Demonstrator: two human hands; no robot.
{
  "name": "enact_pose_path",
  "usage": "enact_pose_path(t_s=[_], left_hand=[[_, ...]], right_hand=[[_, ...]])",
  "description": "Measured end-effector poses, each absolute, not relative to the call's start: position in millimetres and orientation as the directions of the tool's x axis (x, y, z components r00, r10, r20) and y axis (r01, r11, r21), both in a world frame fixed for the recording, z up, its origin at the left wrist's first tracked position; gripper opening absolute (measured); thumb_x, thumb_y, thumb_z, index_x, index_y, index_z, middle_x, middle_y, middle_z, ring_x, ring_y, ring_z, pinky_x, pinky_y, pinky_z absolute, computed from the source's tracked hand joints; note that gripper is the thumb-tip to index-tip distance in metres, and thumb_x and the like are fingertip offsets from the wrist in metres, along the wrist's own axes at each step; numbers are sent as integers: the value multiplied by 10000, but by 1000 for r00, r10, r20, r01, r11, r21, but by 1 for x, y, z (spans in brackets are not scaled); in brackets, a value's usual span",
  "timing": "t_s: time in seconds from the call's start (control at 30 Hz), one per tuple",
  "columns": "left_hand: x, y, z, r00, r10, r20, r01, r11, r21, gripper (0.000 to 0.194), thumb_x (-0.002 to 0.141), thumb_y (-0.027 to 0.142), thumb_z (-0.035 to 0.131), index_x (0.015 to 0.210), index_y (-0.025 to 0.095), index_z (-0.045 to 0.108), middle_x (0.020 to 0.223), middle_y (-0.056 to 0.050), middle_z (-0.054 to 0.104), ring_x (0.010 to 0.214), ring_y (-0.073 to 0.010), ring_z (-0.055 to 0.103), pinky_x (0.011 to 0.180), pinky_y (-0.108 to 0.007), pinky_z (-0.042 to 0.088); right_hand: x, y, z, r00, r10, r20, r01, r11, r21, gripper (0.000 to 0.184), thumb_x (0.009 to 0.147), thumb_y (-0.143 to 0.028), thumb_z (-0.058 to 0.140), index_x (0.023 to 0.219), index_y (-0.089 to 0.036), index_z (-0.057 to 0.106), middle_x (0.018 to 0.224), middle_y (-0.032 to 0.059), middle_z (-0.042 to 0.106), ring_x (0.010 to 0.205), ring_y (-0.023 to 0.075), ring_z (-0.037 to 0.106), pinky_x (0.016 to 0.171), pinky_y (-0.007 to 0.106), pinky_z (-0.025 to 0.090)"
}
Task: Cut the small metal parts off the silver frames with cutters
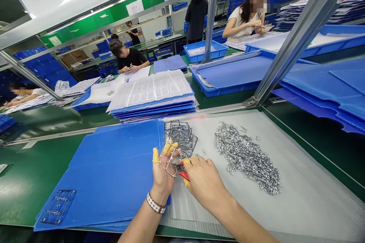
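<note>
Slip or bend risked at the pliers' tips

Near the centre of the frame, a silver wire frame (171, 174) is held across the loosely curled fingers of the left hand (163, 180), with the thumb set apart. Red-handled pliers (184, 175) are gripped in the closed right hand (207, 182); their tips are brought in among the wires, but what is bitten by them cannot be told.

Thin bars could be bent if the handles are squeezed too hard or twisted. Because the silver frame is only lightly cradled, it could be turned under a sideways pull, and a fingertip behind it could be nipped; only partial cover is given by the yellow finger covers (155, 155).

Just beyond the 2 hands, dark frames (180, 133) are heaped and could be snagged on one another if 1 is pulled out. At centre right, small metal pieces (248, 159) are piled loosely on pale sheets (299, 197) and could be scattered by a brushed sleeve or forearm.
</note>
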State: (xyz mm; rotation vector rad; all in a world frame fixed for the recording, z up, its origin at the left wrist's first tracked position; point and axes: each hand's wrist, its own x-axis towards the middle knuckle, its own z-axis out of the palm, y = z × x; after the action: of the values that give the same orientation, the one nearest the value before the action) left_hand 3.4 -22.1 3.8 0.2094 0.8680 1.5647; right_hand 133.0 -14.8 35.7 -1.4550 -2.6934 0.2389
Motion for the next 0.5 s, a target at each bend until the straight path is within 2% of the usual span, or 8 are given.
enact_pose_path(t_s=[0.17, 0.27, 0.33, 0.37, 0.4, 0.43, 0.5], left_hand=[[0, -26, 0, -196, 934, -299, -757, 50, 652, 597, 881, 609, 387, 1185, 156, 627, 1327, -153, 553, 1086, -292, 578, 754, -370, 521], [-8, -30, -4, -171, 958, -229, -632, 71, 771, 609, 891, 608, 364, 1258, 175, 585, 1340, -149, 545, 1149, -313, 546, 807, -399, 515], [-15, -29, -1, -170, 982, -85, -391, 12, 920, 582, 909, 576, 361, 1318, 201, 537, 1354, -134, 538, 1212, -312, 503, 877, -418, 491], [-19, -26, 4, -165, 986, 28, -200, -61, 978, 556, 917, 546, 375, 1342, 216, 514, 1365, -123, 529, 1242, -305, 476, 932, -434, 460], [-22, -21, 9, -141, 977, 158, 23, -156, 987, 530, 920, 511, 402, 1362, 232, 491, 1377, -112, 517, 1264, -296, 450, 989, -450, 417], [-23, -14, 16, -91, 954, 284, 248, -255, 935, 517, 917, 474, 438, 1380, 244, 469, 1388, -104, 505, 1280, -285, 426, 1039, -462, 366], [-22, 5, 29, 54, 889, 454, 595, -394, 701, 553, 893, 422, 506, 1413, 254, 419, 1397, -100, 484, 1292, -277, 388, 1093, -482, 284]], right_hand=[[145, -14, 34, -537, 844, 9, 825, 527, -203, 211, 762, -170, 642, 970, -207, 654, 906, 68, 675, 895, 258, 617, 740, 361, 413], [164, -10, 22, -480, 875, 62, 822, 473, -317, 192, 812, -228, 583, 992, -215, 646, 920, 62, 679, 894, 251, 621, 760, 377, 434], [179, -6, 8, -429, 898, 98, 784, 424, -453, 251, 824, -294, 568, 1060, -231, 624, 952, 53, 680, 895, 239, 625, 776, 385, 459], [186, -5, -1, -401, 910, 109, 752, 395, -527, 278, 829, -332, 559, 1084, -234, 612, 956, 51, 680, 884, 231, 628, 774, 383, 475], [192, -4, -10, -367, 921, 129, 716, 368, -593, 301, 844, -371, 539, 1104, -232, 602, 970, 54, 677, 888, 225, 631, 786, 383, 488], [197, -3, -18, -330, 931, 157, 679, 350, -645, 313, 856, -391, 518, 1111, -228, 595, 991, 60, 674, 895, 221, 633, 796, 384, 499], [202, -2, -34, -285, 932, 222, 608, 355, -710, 327, 875, -413, 489, 1124, -226, 585, 1025, 70, 667, 913, 218, 636, 814, 387, 515]])
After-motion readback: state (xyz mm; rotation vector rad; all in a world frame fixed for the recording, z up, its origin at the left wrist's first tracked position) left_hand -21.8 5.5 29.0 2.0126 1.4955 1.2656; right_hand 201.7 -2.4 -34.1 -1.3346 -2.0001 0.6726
